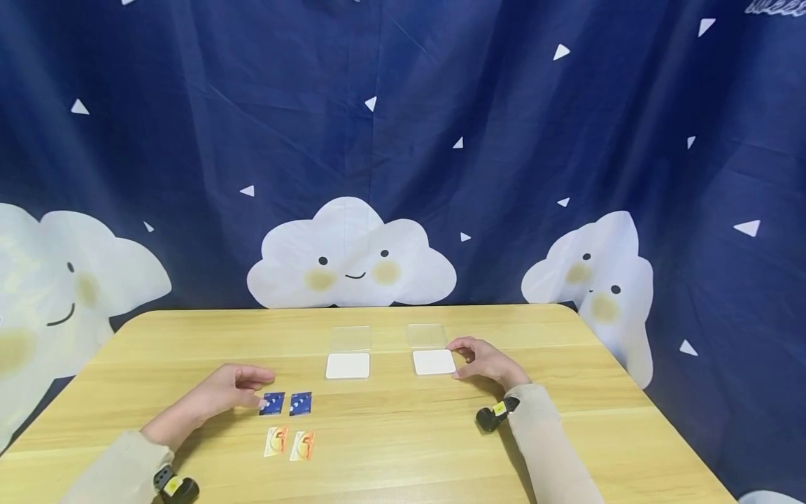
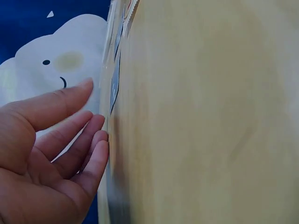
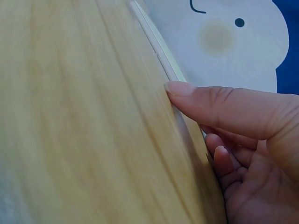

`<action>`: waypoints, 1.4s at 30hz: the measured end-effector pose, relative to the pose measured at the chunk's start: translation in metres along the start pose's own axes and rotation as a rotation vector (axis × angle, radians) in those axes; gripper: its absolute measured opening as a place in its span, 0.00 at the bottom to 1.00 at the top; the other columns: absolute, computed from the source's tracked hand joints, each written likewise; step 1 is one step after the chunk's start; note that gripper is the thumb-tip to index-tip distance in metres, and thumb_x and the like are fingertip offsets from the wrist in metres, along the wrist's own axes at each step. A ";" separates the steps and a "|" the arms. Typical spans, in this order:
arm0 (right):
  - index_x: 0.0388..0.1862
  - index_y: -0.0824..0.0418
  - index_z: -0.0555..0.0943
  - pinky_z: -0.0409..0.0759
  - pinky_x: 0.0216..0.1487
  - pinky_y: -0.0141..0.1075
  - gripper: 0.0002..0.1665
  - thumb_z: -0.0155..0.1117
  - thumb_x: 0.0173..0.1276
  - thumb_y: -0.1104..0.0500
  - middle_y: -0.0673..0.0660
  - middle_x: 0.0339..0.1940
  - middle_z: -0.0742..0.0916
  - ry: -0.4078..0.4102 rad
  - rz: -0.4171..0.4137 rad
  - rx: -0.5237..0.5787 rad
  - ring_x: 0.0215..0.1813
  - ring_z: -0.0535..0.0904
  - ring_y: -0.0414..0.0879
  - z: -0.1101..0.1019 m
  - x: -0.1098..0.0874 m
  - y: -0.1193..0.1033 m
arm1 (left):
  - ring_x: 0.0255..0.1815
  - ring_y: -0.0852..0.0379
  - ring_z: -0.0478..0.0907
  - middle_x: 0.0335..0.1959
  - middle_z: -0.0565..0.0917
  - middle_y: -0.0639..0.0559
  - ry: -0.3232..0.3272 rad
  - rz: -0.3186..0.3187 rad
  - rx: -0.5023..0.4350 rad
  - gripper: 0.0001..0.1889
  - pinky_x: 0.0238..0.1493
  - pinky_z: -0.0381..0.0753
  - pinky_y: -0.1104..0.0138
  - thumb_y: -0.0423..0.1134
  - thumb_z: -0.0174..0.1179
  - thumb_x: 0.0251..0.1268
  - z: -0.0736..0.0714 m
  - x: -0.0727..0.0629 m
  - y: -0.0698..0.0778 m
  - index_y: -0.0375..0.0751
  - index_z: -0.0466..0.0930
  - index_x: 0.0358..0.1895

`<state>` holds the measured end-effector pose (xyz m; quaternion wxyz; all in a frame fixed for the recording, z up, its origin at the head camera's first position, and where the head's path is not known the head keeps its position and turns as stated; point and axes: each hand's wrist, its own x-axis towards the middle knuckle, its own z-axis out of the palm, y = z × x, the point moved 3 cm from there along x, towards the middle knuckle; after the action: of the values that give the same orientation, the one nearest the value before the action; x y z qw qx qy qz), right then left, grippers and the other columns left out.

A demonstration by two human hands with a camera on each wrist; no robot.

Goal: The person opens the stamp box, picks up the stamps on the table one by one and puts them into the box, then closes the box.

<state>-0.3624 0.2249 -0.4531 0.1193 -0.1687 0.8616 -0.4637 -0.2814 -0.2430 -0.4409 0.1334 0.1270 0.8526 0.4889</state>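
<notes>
Left hand (image 1: 227, 392) relaxed beside blue card (image 1: 273, 402), right hand (image 1: 490, 362) pinching white case (image 1: 433, 362), cropped lettering (image 1: 776, 8) on curtain (image 1: 504, 168)

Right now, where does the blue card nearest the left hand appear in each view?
Head: the blue card lies lower left, by the left hand.
Left wrist: left of centre, edge-on, just right of that hand.
Right wrist: not in it.
Shared landmark: the wooden tabletop.

Midway along its near edge the table (image 1: 403, 469) gives passage; blue cards (image 1: 300, 404) block leftward. Its right edge lies free.
</notes>
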 end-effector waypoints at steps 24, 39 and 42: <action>0.53 0.70 0.75 0.68 0.48 0.36 0.33 0.75 0.44 0.70 0.63 0.49 0.79 -0.002 -0.013 0.013 0.48 0.70 0.50 -0.001 0.000 0.002 | 0.35 0.55 0.69 0.41 0.83 0.44 0.094 -0.013 0.142 0.19 0.33 0.71 0.70 0.28 0.69 0.45 0.005 0.002 -0.004 0.29 0.82 0.45; 0.53 0.69 0.75 0.68 0.49 0.37 0.33 0.75 0.44 0.69 0.61 0.49 0.80 -0.006 -0.005 0.013 0.47 0.70 0.48 0.000 0.002 0.004 | 0.31 0.56 0.69 0.35 0.82 0.48 0.094 -0.022 0.144 0.14 0.29 0.71 0.70 0.30 0.70 0.45 0.005 0.001 -0.006 0.34 0.85 0.39; 0.53 0.68 0.75 0.67 0.51 0.38 0.33 0.75 0.45 0.68 0.61 0.50 0.80 -0.005 -0.005 0.018 0.49 0.70 0.49 -0.001 0.002 0.004 | 0.30 0.56 0.67 0.33 0.80 0.49 0.092 -0.024 0.144 0.13 0.28 0.69 0.70 0.30 0.70 0.45 0.005 0.001 -0.006 0.34 0.85 0.39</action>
<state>-0.3649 0.2267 -0.4561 0.1221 -0.1708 0.8566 -0.4713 -0.2811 -0.2417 -0.4480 0.0904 0.1036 0.8922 0.4302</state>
